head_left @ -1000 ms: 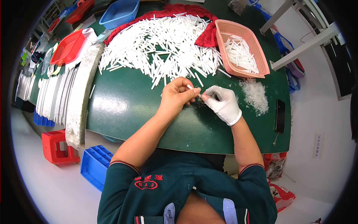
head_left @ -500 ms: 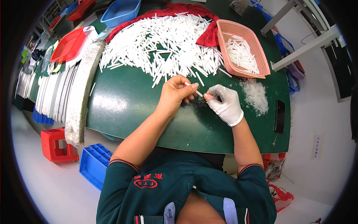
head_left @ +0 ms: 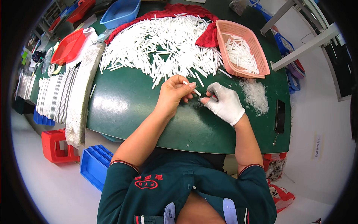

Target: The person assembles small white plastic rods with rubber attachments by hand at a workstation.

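Observation:
My bare left hand [head_left: 174, 93] pinches a short white plastic stick [head_left: 191, 87] just above the green table [head_left: 126, 104]. My right hand [head_left: 223, 102], in a white glove, sits beside it with its fingertips at the stick's lower end. Whether it grips the stick or a small tool is hidden. Behind both hands spreads a big heap of white sticks [head_left: 164, 48], partly on a red cloth [head_left: 207, 37]. A pink basket [head_left: 261, 65] at the right holds more sticks.
A pile of white shavings [head_left: 255, 95] lies right of my gloved hand, with a black phone [head_left: 279, 115] near the table's right edge. Left are a red tray [head_left: 69, 46], a blue tray [head_left: 121, 13] and stacked white panels [head_left: 56, 97]. A red stool [head_left: 56, 145] and blue crate [head_left: 93, 164] stand below.
My hands stay at the same spot. The left fingers have turned the stick slightly and the gloved fingertips have shifted along it.

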A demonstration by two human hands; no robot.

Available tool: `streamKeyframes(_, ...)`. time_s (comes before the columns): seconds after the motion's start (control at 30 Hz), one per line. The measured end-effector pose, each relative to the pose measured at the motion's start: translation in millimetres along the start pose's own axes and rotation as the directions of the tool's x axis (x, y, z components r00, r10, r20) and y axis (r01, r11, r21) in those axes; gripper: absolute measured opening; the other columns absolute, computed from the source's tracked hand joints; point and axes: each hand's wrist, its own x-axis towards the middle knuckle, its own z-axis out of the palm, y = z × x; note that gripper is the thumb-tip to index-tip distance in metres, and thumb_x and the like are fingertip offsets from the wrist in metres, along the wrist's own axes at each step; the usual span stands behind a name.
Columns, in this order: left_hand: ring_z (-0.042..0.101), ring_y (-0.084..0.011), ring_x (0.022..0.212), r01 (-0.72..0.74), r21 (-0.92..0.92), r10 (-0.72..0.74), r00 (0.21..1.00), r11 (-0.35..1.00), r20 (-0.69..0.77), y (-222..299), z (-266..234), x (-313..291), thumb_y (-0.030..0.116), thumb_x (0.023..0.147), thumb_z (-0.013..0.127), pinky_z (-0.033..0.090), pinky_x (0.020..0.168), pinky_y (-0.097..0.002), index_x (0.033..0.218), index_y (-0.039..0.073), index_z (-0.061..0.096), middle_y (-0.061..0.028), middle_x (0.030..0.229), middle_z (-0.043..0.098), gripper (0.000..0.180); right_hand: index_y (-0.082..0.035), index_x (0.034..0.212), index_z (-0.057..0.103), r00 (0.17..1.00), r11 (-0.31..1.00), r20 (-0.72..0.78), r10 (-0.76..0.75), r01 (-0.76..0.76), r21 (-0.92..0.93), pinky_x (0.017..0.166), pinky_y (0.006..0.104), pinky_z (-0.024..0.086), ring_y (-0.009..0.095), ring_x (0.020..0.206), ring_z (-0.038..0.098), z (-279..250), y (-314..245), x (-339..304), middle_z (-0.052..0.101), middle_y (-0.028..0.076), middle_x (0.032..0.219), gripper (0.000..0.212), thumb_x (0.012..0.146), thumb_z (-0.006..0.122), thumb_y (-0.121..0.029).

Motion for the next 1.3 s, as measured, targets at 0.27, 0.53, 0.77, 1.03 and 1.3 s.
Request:
streamKeyframes(0.27, 0.049, -0.0058, 0.060, 0.017, 0.045, -0.022, 0.994, 0.999, 0.109, 3.2, 2.7, -1.2, 0.014, 0.084, 0.066, 0.038, 0.056, -0.0190, 0.092, 0.005, 0.056, 0.0007, 0.071, 0.058, 0.016, -0.008, 0.078, 0.058, 0.924, 0.917, -0.097, -0.371, 0.348, -0.194, 0.056, 0.0362, 0.045, 0.027, 0.064, 0.056, 5.3, 0.7, 1.8, 0.054, 0.008, 0.067, 0.037, 0.072, 0.070, -0.043)
streamKeyframes(0.53, 0.050, -0.0061, 0.061, 0.031, 0.056, -0.038, 0.990, 0.998, 0.137, 2.7, 2.3, -1.0, 0.013, 0.085, 0.065, 0.040, 0.058, -0.0198, 0.092, 0.005, 0.056, 0.0011, 0.072, 0.057, 0.014, -0.010, 0.068, 0.055, 0.937, 0.876, 0.001, -0.351, 0.328, -0.353, 0.058, 0.0367, 0.047, 0.024, 0.068, 0.058, 6.9, -6.5, 2.7, 0.054, 0.006, 0.068, 0.036, 0.071, 0.069, -0.043)
streamKeyframes(0.77, 0.049, -0.0060, 0.059, 0.044, 0.063, -0.052, 0.990, 0.997, 0.133, 2.9, 3.0, -1.9, 0.013, 0.085, 0.065, 0.040, 0.056, -0.0195, 0.092, 0.005, 0.056, 0.0010, 0.071, 0.057, 0.014, -0.010, 0.069, 0.056, 0.934, 0.843, 0.036, -0.356, 0.338, -0.419, 0.058, 0.0367, 0.047, 0.024, 0.068, 0.059, 6.8, -7.6, 1.9, 0.054, 0.007, 0.069, 0.038, 0.072, 0.067, -0.046)
streamKeyframes(1.03, 0.049, -0.0054, 0.058, 0.046, 0.130, -0.063, 0.989, 0.991, 0.131, 2.7, 0.9, -1.2, 0.010, 0.083, 0.066, 0.039, 0.055, -0.0191, 0.090, 0.004, 0.058, 0.0002, 0.072, 0.059, 0.013, -0.010, 0.069, 0.058, 0.932, 0.798, 0.090, -0.350, 0.348, -0.493, 0.060, 0.0373, 0.047, 0.025, 0.069, 0.059, 7.5, -12.1, 2.7, 0.057, 0.007, 0.071, 0.041, 0.075, 0.062, -0.050)
streamKeyframes(1.3, 0.056, -0.0064, 0.061, 0.021, 0.150, -0.054, 0.975, 0.988, 0.217, 5.5, 4.0, -2.9, 0.004, 0.082, 0.066, 0.045, 0.055, -0.0196, 0.087, 0.001, 0.059, -0.0012, 0.072, 0.060, 0.010, -0.008, 0.076, 0.063, 0.948, 0.888, 0.174, -0.266, 0.312, -0.337, 0.061, 0.0409, 0.049, 0.028, 0.072, 0.062, 13.7, -6.3, -1.2, 0.062, 0.011, 0.073, 0.036, 0.086, 0.053, -0.041)
